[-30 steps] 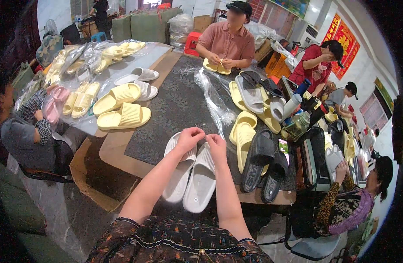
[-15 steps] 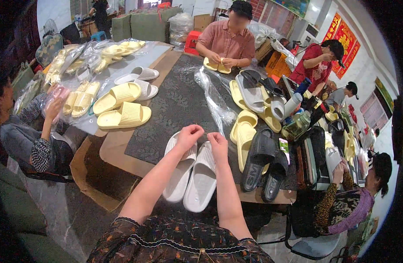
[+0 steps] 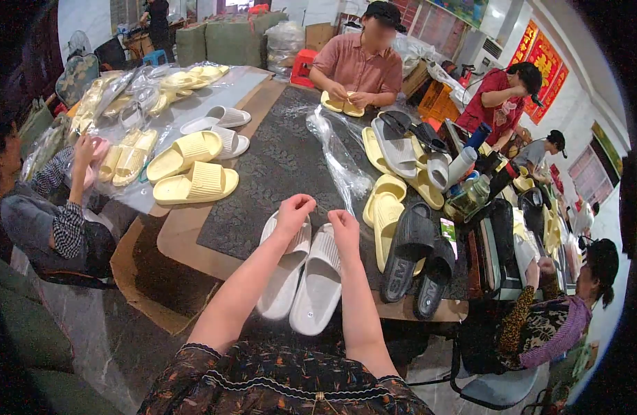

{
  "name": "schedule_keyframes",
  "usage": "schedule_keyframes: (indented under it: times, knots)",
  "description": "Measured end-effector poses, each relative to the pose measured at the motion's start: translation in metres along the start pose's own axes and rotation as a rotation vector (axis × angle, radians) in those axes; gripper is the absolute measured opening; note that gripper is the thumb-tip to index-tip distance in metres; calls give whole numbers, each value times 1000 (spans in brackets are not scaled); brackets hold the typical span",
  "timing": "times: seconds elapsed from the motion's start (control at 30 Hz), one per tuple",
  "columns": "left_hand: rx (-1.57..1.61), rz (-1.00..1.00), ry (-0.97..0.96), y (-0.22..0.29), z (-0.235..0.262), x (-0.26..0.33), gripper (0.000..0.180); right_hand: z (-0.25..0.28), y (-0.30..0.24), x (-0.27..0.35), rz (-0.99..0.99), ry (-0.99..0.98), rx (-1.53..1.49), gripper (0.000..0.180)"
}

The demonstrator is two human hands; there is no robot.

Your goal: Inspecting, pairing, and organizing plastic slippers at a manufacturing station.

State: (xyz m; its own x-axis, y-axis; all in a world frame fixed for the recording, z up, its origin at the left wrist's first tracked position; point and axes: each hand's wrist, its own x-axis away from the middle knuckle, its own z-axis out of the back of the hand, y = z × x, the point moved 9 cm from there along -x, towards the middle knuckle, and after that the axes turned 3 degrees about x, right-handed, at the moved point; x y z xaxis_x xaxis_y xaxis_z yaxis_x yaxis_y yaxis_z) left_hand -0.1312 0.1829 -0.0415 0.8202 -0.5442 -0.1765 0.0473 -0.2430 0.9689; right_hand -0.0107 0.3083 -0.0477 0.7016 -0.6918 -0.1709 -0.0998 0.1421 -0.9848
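A pair of light grey slide slippers lies side by side at the table's near edge, the left slipper (image 3: 278, 285) and the right slipper (image 3: 314, 299), toes pointing away from me. Above the left one's ribbed strap, my left hand (image 3: 295, 216) is closed in a pinch. My right hand (image 3: 344, 232), also pinched, hovers over the right strap. A faint thin strand seems to run between my fingertips, too fine to name. Both forearms hide the slippers' outer sides.
Yellow slippers (image 3: 197, 182) lie to the left, with bagged ones beyond. Clear plastic bags (image 3: 338, 155) cover the mat's middle. Black slippers (image 3: 407, 252), yellow slippers and bottles (image 3: 462, 166) crowd the right. Co-workers sit around; one opposite handles small yellow slippers (image 3: 342, 104).
My hands have moved slightly, their fingertips a little farther apart. At the left, a co-worker's hand has lifted off the pink slippers. The grey slippers stay put.
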Motion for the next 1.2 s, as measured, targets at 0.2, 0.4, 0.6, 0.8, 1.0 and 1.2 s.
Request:
schedule_keyframes:
  times: [0.2,0.4,0.6,0.8,1.0,1.2]
  knots:
    - [-236,-40,-138,-3,-16,3,16,-5,5,0,-4,-81,41,17]
    - [-178,-61,-209,-5,-20,3,17,-5,-14,5,10,-33,84,16]
    - [35,37,-5,-9,-1,-1,17,0,-1,1,0,12,37,15]
    - [-15,32,-21,4,-3,2,16,-4,-4,2,3,-33,19,15]
    - [-125,-39,-95,-3,-10,2,13,-7,-3,3,-6,-50,-28,14]
    - [-175,-38,-29,7,-8,4,15,1,-3,2,-2,-8,33,13]
